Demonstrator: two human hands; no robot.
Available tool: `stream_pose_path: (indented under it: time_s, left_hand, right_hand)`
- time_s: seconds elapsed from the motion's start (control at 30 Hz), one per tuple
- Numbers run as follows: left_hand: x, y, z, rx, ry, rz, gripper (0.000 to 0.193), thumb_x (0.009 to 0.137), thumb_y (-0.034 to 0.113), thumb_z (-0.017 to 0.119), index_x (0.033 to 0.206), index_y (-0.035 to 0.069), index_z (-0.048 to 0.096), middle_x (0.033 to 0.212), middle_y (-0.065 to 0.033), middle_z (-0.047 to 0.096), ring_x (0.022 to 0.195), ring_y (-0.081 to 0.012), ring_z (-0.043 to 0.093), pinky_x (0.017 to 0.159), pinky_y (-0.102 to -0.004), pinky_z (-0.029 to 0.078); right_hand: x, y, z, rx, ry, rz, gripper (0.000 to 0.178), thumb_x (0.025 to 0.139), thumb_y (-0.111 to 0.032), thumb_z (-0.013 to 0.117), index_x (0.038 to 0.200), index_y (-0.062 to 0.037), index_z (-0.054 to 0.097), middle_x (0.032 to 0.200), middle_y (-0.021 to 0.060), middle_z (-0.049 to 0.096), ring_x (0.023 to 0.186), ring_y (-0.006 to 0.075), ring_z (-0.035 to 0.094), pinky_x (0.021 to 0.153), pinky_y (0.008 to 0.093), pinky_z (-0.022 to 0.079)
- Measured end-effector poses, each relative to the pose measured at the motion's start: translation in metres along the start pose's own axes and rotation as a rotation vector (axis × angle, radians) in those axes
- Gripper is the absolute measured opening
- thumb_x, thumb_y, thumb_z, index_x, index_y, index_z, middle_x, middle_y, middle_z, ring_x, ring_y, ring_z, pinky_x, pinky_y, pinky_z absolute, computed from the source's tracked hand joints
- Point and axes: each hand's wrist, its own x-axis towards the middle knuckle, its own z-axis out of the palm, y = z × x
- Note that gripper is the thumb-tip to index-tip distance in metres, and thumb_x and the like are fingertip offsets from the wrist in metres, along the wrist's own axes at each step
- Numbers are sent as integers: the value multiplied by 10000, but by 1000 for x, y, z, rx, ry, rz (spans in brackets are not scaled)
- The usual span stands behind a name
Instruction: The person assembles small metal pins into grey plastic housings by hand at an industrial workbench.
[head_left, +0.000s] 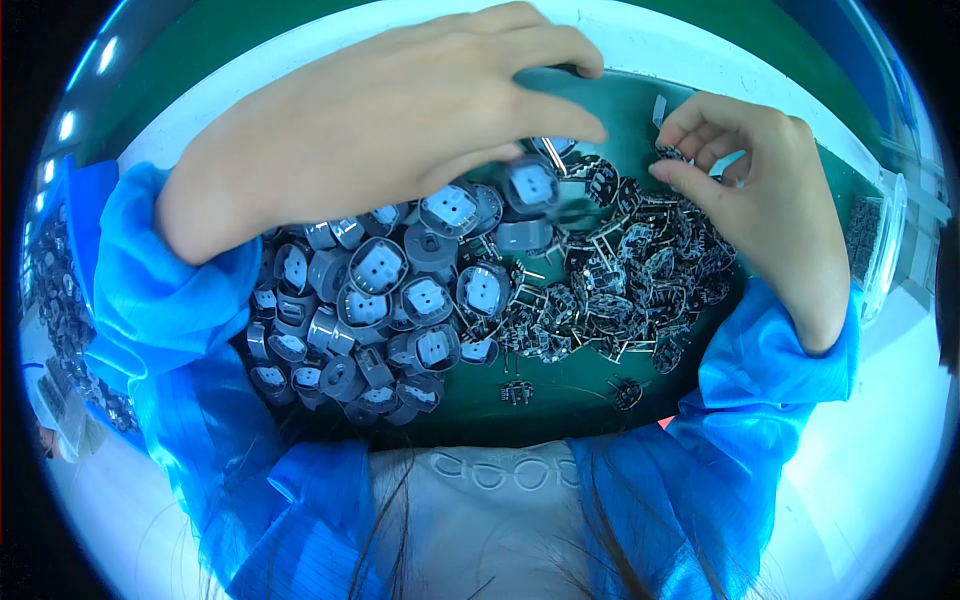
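My left hand (430,110) reaches across the upper middle, its fingers apart and nothing visible between them. Just under it is a grey plastic housing (532,184) with a pale face, smeared by motion. More such grey housings (380,268) lie heaped below my left forearm. At the upper right, my right hand (755,150) is closed, with thumb and fingertips pinching a small dark circuit board (668,153), mostly hidden by the fingers. Beneath it spreads a pile of small round circuit boards (620,280) with metal pins.
Both heaps rest on a green work surface (490,405) with a white rim (690,50). Two loose boards lie near its front edge, one of them a round board (626,393). A blue bin (88,215) of dark parts stands left; a clear container (880,245) stands right.
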Motion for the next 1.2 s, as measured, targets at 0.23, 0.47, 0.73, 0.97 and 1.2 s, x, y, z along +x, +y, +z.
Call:
stream_pose_path:
  time_s: [0.23, 0.47, 0.73, 0.97, 1.2]
  left_hand:
    - [-2, 3, -27, -323, -68, -269, 337, 769, 34, 732, 1090, 41, 630, 997, -119, 570, 887, -288, 607, 794, -406, 551]
    - [-2, 13, -41, -678, 62, -401, 306, 773, 2, 751, 1066, 22, 667, 1022, -113, 604, 793, -185, 642, 722, -293, 595]
    - [-8, 13, -28, -817, 100, -421, 345, 793, 32, 768, 1108, -42, 648, 935, -151, 675, 764, -153, 666, 721, -273, 607]
    - [-12, 23, -15, -870, 232, -411, 327, 769, 0, 762, 1070, -42, 643, 957, -151, 684, 846, -183, 679, 759, -294, 590]
    - [-10, 25, -7, -758, 361, -363, 290, 693, -95, 794, 940, -43, 651, 868, -102, 691, 857, -191, 708, 793, -297, 588]
  right_hand:
    - [-2, -16, 1, 174, 232, -143, 118, 804, -38, 702, 829, -1, 593, 962, 75, 664, 879, 149, 632, 709, 256, 468]
    - [-10, -38, -9, 405, 56, -141, 99, 799, 11, 696, 879, 43, 645, 995, 119, 651, 944, 161, 620, 831, 257, 482]
    - [-9, -39, 3, 482, 340, -210, 226, 713, 78, 750, 926, 50, 677, 992, 139, 662, 917, 191, 646, 819, 286, 524]
    - [-7, -53, 20, 192, 630, -292, 263, 714, 166, 727, 923, 52, 613, 880, 134, 685, 833, 232, 706, 777, 306, 582]
    - [-8, -62, 29, 260, 699, -307, 312, 684, 185, 737, 942, 65, 609, 877, 147, 687, 831, 245, 709, 778, 326, 587]
